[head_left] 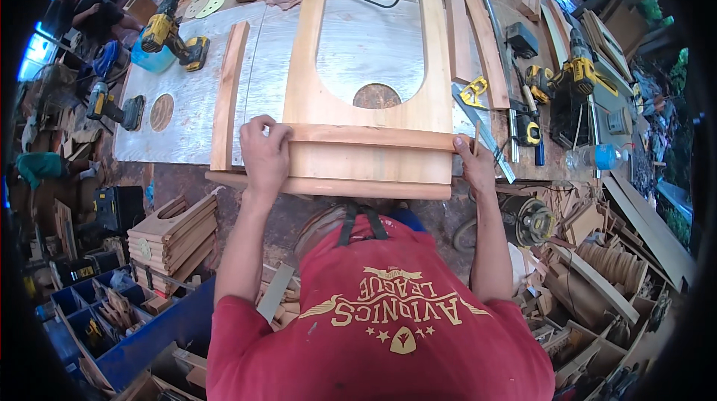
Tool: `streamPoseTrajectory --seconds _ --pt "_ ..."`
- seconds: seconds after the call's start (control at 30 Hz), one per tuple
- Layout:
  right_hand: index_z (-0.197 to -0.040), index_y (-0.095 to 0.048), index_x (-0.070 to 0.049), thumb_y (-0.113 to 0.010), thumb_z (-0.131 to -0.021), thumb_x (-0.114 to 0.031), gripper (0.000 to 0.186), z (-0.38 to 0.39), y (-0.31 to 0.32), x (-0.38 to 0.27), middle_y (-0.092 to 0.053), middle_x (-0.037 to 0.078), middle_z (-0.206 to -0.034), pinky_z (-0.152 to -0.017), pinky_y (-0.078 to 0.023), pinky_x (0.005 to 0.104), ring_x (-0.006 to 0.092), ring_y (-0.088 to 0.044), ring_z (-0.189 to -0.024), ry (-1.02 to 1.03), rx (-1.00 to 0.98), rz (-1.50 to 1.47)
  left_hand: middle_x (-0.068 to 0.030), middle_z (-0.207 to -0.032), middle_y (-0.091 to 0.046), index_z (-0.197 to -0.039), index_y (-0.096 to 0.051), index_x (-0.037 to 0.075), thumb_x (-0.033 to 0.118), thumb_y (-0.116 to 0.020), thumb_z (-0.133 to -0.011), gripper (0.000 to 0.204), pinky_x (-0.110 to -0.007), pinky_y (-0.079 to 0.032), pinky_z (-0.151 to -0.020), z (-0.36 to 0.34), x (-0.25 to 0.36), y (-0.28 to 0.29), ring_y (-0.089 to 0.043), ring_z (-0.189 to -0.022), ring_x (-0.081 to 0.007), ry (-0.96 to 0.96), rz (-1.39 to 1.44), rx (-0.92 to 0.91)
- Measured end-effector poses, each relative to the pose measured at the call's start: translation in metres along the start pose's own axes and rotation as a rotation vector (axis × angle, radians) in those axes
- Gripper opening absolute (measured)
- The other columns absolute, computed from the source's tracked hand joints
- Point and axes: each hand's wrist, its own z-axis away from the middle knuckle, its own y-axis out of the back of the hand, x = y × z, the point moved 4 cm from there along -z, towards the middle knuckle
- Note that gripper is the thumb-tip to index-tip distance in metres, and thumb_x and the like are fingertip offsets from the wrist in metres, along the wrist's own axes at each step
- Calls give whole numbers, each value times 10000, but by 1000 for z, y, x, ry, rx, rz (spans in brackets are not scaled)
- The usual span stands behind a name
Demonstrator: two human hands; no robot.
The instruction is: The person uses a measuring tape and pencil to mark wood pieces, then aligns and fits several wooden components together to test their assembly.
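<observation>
- Gripping a narrow wooden rail (373, 137) at both ends, a person in a red shirt lays it flat across the base of a U-shaped wooden panel (366, 106) on the tabletop (179, 113).
- The left hand (263, 153) curls over the rail's left end, fingers clenched on top; the right hand (475, 164) pinches the right end beside a slim upright stick, probably a pencil, though it is too small to be sure.
- Holding both ends seems to keep the rail square and flush with the panel's sides, while a wider board (370, 163) and a rounded strip (336, 186) lie just below it at the near edge.
- A loose slat (228, 95) lies just left of the panel, and more slats (474, 39) lie to its right, within reach.
- Cordless drills (173, 33) sit on the tabletop's far left, and another drill (575, 72) on its right.
- The panel hides part of a round hole in the tabletop's pale sheet, and the person's chest blocks the tabletop's front edge; the fisheye rim blurs the clutter on the floor.
</observation>
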Motion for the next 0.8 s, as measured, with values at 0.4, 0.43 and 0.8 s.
streamPoseTrajectory --seconds 0.4,0.43,0.8 --pt "-1154 -714 74 -764 -902 -392 532 -7 11 -13 -749 210 -1026 -864 -531 382 267 -705 -942 155 -98 118 -222 -934 -664 -864 -771 -31 486 -688 -901 524 -458 -566 -739 -20 78 -15 -684 -845 -408 168 -274 -438" --pt "-1154 -714 74 -764 -902 -392 532 -9 12 -13 -749 210 -1026 -864 -531 382 267 -705 -942 158 -112 118 -255 -945 -667 -871 -778 -42 578 -657 -895 631 -458 -572 -743 -24 87 -22 -692 -855 -417 247 -331 -542" --pt "-1098 -676 28 -643 -991 -335 380 -46 32 -68 -654 224 -1002 -857 -499 459 344 -645 -986 245 -92 127 -315 -1082 -682 -938 -785 -64 769 -548 -883 868 -565 -478 -1004 -40 108 -42 -692 -1024 -424 409 -632 -812"
